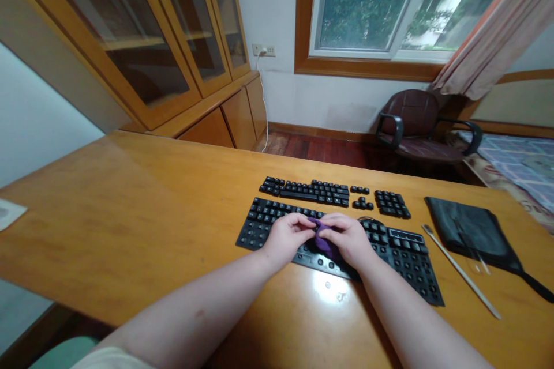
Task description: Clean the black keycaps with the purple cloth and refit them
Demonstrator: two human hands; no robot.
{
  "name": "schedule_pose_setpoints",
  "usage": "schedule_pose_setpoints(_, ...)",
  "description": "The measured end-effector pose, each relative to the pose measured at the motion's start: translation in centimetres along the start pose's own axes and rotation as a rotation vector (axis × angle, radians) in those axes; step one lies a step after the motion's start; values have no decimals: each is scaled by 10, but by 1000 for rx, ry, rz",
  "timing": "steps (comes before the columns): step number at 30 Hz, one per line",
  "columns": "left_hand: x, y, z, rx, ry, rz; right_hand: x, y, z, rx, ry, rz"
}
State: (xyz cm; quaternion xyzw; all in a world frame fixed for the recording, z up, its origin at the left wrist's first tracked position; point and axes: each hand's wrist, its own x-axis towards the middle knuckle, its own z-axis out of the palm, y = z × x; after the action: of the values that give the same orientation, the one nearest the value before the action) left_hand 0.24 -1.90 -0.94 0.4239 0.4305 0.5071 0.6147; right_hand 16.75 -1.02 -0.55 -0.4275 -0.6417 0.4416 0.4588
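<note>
A black keyboard (402,256) lies on the wooden desk (130,213). Both my hands rest over its middle. My left hand (288,236) and my right hand (348,237) are closed, fingertips meeting on a small purple thing (324,242), which looks like a cloth or a lump of cleaning gel pressed onto the keys. Just behind the keyboard, rows of loose black keycaps (309,190) are laid out in keyboard order, with an arrow cluster (362,203) and a number block (392,203) to their right.
A black pouch (471,230) and a thin pale stick (461,271) lie on the desk at the right. A white paper (8,212) sits at the left edge. Behind the desk stand a brown office chair (419,127), glass-door cabinets (164,40) and a window.
</note>
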Motion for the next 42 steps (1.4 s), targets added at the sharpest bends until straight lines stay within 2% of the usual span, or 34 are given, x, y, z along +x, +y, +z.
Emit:
schedule_pose_setpoints(8,-1,0,3,70,-18,11,-1,2,0,-102,83,32)
schedule_pose_setpoints(16,-3,3,4,6,4,25,-1,0,-1,-73,-15,-9)
schedule_pose_setpoints(20,-4,7,4,17,-24,-22,-1,1,0,-72,39,-3)
schedule_pose_setpoints(26,-2,5,4,89,40,92,-1,2,1,-106,129,57)
schedule_pose_setpoints(32,-1,3,2,83,36,143,-1,2,-1,-73,66,41)
schedule_pose_setpoints(36,0,2,-2,173,17,201,-1,2,-1,-46,22,2)
schedule_pose_setpoints(42,0,1,-4,199,10,192,1,-1,1,-34,42,10)
